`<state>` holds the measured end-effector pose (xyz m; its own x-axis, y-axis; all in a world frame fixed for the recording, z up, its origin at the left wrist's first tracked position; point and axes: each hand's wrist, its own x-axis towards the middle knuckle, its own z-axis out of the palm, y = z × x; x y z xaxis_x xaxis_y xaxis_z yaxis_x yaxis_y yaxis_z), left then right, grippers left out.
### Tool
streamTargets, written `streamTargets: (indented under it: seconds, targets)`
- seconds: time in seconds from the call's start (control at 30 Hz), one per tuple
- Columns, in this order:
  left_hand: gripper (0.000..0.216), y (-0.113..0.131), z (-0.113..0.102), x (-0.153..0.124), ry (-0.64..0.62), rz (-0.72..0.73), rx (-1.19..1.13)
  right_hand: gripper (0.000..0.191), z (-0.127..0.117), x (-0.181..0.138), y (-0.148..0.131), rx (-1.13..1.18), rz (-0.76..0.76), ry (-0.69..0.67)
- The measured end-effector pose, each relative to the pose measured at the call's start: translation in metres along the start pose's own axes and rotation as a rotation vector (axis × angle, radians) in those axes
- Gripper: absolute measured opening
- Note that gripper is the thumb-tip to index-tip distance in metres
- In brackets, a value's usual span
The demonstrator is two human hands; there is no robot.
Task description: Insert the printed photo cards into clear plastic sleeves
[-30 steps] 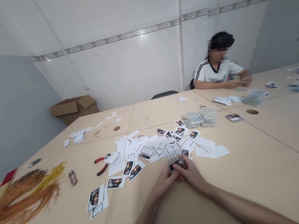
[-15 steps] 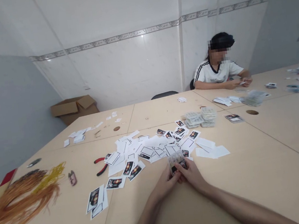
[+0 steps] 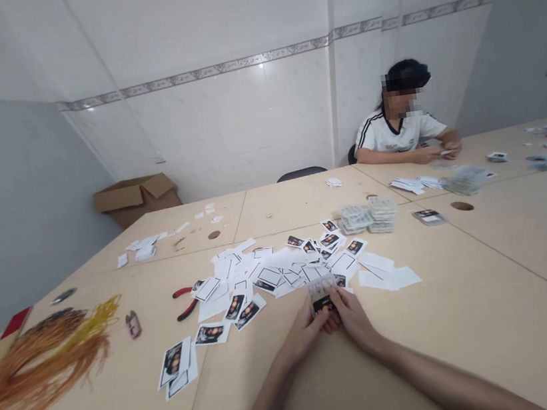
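Head camera view: the person's left hand (image 3: 303,335) and right hand (image 3: 355,320) meet at the near edge of a sprawling pile of printed paper cards (image 3: 267,274). Both hands are curled nearly closed, pinching a clear plastic packet (image 3: 322,291) between them, with a dark printed card showing at its lower end. The packet stands tilted, its top reaching over the pile's edge. Left of the pile lie red-handled pliers (image 3: 184,304), then small snips (image 3: 133,324), then a hank of orange cord (image 3: 38,374) with yellow strands (image 3: 99,318). Beyond the pile, stacks of clear packets (image 3: 368,215) sit on the pale wooden table (image 3: 494,270). Well past them, a co-worker (image 3: 397,131) in a white, black-striped T-shirt sits with both hands together, holding something small and white.
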<state>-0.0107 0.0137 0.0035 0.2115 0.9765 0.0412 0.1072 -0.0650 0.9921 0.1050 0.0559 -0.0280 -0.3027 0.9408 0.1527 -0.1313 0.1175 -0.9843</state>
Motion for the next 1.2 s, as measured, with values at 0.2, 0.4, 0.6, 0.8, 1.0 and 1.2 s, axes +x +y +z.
streamTargets:
  seconds: [0.2, 0.4, 0.6, 0.8, 1.0, 1.2]
  targets:
    - [0.035, -0.003, 0.002, 0.002, 0.079, -0.036, -0.002, 0.045, 0.000, 0.000, -0.005, -0.008, -0.013, 0.047]
    - [0.043, -0.012, 0.000, 0.005, 0.166, -0.021, 0.020, 0.045, 0.001, -0.001, -0.008, 0.019, -0.025, -0.017]
    - [0.032, -0.005, 0.002, 0.000, 0.176, -0.015, 0.040, 0.031, 0.001, -0.002, -0.008, 0.001, -0.053, -0.051]
    - [0.033, -0.004, 0.002, 0.000, 0.204, -0.015, 0.059, 0.033, 0.002, -0.002, -0.012, 0.048, -0.015, -0.070]
    - [0.035, -0.003, 0.004, 0.001, 0.243, -0.016, 0.039, 0.040, 0.001, -0.001, -0.006, 0.050, -0.018, -0.052]
    - [0.040, -0.006, 0.006, 0.001, 0.273, -0.048, -0.016, 0.047, -0.001, 0.000, -0.002, 0.050, 0.011, -0.045]
